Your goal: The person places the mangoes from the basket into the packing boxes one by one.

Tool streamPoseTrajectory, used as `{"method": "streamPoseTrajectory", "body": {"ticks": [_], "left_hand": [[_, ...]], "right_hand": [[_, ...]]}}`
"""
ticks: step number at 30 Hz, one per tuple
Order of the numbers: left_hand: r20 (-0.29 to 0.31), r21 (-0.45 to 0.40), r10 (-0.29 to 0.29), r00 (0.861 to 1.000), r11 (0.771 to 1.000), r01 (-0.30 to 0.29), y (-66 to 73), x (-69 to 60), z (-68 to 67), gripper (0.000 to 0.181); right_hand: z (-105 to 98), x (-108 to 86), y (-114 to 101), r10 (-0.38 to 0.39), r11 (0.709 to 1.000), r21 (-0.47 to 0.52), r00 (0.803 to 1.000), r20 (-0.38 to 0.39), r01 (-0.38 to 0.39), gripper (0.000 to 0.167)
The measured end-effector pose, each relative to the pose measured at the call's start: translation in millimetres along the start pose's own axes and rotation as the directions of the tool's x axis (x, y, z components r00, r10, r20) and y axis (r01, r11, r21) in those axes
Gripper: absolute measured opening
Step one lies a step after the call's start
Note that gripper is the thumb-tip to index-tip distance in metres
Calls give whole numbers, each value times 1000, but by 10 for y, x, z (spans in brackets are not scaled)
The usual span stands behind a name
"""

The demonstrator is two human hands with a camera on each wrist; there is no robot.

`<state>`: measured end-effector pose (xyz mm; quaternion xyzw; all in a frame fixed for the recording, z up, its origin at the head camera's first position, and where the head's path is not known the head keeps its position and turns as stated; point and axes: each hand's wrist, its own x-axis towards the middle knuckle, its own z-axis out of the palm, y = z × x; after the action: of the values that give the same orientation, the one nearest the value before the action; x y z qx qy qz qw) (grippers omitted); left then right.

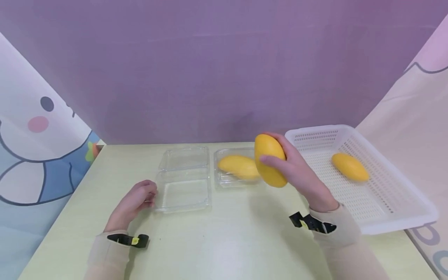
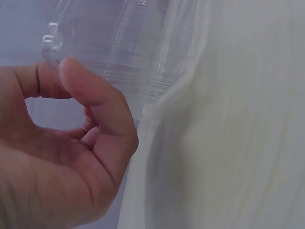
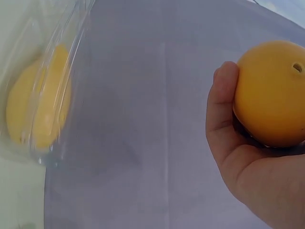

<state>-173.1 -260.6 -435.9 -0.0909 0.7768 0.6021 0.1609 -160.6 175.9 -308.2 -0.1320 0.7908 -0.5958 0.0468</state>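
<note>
My right hand (image 1: 297, 165) grips a yellow mango (image 1: 268, 161) in the air, thumb on the near side. The right wrist view shows the stem end of this held mango (image 3: 274, 95). Left of and below it, a second mango (image 1: 237, 166) lies in a closed clear plastic box (image 1: 224, 182) on the table. An open, hinged clear plastic box (image 1: 183, 194) stands to the left, its lid laid back. My left hand (image 1: 138, 198) pinches that open box's left edge between thumb and curled fingers; the left wrist view shows the fingertips at its rim (image 2: 52, 43).
At the right stands a white perforated plastic basket (image 1: 402, 186) with one mango (image 1: 350, 167) inside. The pale table (image 1: 210, 249) ends at a purple cloth backdrop (image 1: 210, 77). Printed cloths hang at both sides.
</note>
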Motion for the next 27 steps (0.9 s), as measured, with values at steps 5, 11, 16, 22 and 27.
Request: {"method": "streamPoseTrajectory", "body": {"ticks": [5,11,16,22,27], "left_hand": [[7,-11,1,1000,1000,-1,-8,8,-1,12],[19,-19,6,1000,1000,-6,-1,14,16,9],[13,-17,4,1000,1000,-4,-6,11,21,9],[25,-16,17,1000,1000,-16,-8,10,13,8],[26,-12,21,999,1000,-20,-11,7,-5,10]], "right_hand": [[121,57,-3,-15,1000,9,1000,6,15,61],[273,120,-22,-33,999,9,999,29,33,62],[417,182,-24,-51,998,45,997,65,48,62],[560,246,-14,-70,993,98,993,94,61,62],[677,299,-22,-79,991,119,991,112,66,62]]}}
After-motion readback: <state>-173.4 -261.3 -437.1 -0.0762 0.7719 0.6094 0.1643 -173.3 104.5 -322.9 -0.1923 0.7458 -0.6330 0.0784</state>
